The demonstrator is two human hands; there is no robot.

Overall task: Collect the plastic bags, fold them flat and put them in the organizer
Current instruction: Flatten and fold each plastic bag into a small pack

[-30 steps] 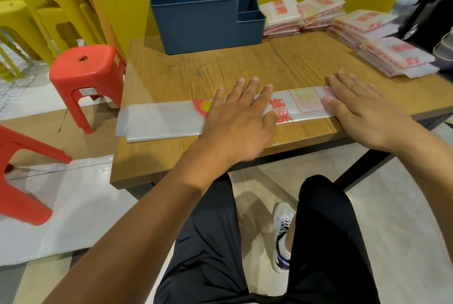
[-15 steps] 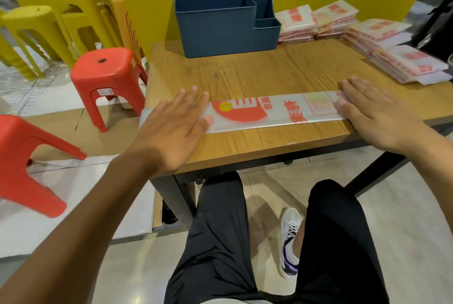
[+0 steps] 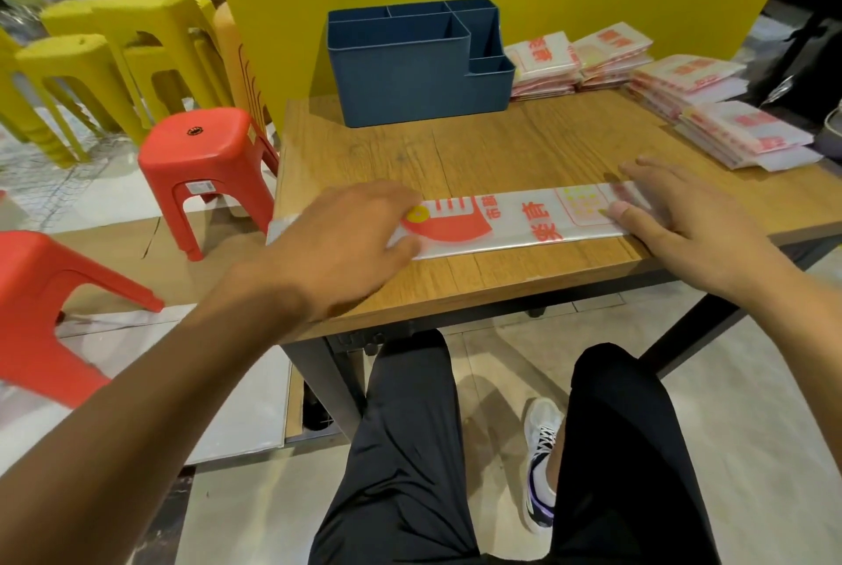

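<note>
A plastic bag (image 3: 524, 223), folded into a long narrow strip with red print, lies across the near part of the wooden table (image 3: 501, 145). My left hand (image 3: 346, 236) is on the strip's left part, fingers curled over it and thumb at its near edge, gripping it. Only the bag's left tip shows past that hand at the table's corner. My right hand (image 3: 683, 223) presses flat on the strip's right end with straight fingers. The blue organizer (image 3: 410, 77), with several compartments, stands at the back of the table; nothing shows inside it.
Stacks of folded bags (image 3: 638, 72) lie at the back right of the table. A yellow sign stands behind the organizer. A red stool (image 3: 205, 154) and yellow stools (image 3: 114, 54) stand to the left. My legs are under the table's front edge.
My left hand slid left along the strip from its middle to its left part, then its flat fingers curled round the bag. My right hand stayed on the right end.
</note>
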